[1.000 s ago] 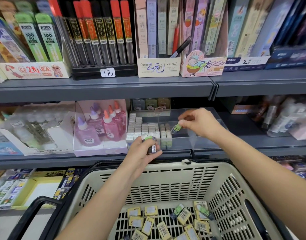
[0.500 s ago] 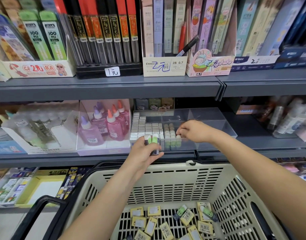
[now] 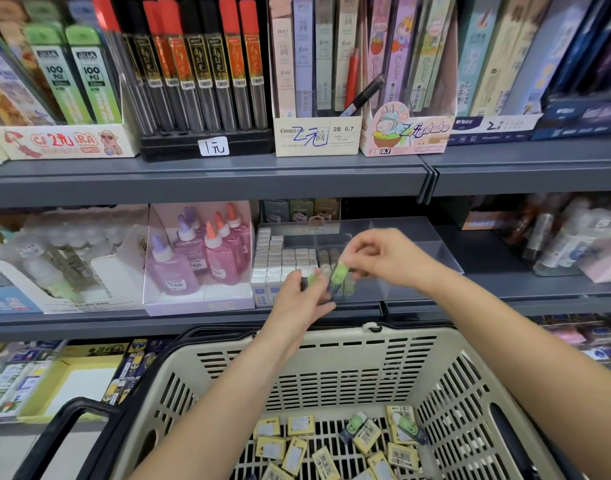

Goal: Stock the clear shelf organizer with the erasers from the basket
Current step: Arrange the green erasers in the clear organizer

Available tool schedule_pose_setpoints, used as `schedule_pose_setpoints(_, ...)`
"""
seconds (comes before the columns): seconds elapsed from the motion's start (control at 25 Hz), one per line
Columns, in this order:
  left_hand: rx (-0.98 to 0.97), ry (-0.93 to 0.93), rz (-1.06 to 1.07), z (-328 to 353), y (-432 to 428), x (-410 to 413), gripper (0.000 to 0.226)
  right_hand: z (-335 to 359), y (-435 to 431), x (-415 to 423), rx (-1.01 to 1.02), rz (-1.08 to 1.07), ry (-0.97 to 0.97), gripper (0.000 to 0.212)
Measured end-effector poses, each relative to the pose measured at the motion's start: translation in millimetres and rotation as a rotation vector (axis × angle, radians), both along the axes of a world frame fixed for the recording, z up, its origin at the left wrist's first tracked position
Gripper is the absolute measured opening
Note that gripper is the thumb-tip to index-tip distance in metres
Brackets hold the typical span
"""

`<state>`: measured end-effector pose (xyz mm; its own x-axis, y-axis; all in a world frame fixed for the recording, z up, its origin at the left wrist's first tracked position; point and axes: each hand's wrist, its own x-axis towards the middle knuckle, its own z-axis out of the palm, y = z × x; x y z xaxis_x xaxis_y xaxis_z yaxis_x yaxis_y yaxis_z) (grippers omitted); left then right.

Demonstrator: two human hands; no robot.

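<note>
**Next eraser in hand**

The right hand (image 3: 383, 258) has come back from the organizer (image 3: 425, 247) and now pinches a green eraser (image 3: 339, 271) beside the stack (image 3: 311, 280) the left hand (image 3: 304, 303) grips. Many more wait in the basket (image 3: 331, 341), so stocking looks far from finished.

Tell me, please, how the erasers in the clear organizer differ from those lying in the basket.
The shelved erasers stand upright in tight rows inside the clear organizer; the basket erasers lie loose at odd angles on the floor of the basket. The shelved erasers look mostly white or pale; the basket erasers are mostly yellow, a few green. Both are small blocks.
</note>
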<state>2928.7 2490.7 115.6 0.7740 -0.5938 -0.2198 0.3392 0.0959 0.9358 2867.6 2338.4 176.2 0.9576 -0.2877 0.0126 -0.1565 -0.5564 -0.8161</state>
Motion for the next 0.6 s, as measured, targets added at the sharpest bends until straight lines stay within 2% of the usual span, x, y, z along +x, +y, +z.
schedule_pose_setpoints(0.08,-0.032,0.056,0.094,0.4,3.5,6.0,0.013,6.1,-16.5,2.1,0.031,-0.125,-0.046,0.009)
schedule_pose_setpoints(0.12,-0.04,0.055,0.112,0.0,6.6,9.6,0.014,5.4,-24.0,4.8,-0.063,-0.173,-0.056,0.013)
schedule_pose_setpoints(0.2,0.023,-0.06,0.103,-1.8,14.1,13.9,0.011,-1.3,-30.5,11.8,-0.277,-0.202,-0.008,0.013)
schedule_pose_setpoints(0.32,0.076,-0.24,0.09,-5.4,21.7,14.7,0.018,-17.0,-28.1,21.3,-0.345,-0.172,0.081,0.007)
schedule_pose_setpoints(0.4,0.057,-0.243,0.094,-7.0,25.2,16.5,0.022,-24.7,-24.2,26.3,-0.329,-0.102,0.155,0.004)
schedule_pose_setpoints(0.6,0.046,-0.214,0.094,-7.1,27.9,19.9,0.02,-34.4,-20.6,34.9,-0.551,0.036,0.343,0.029)
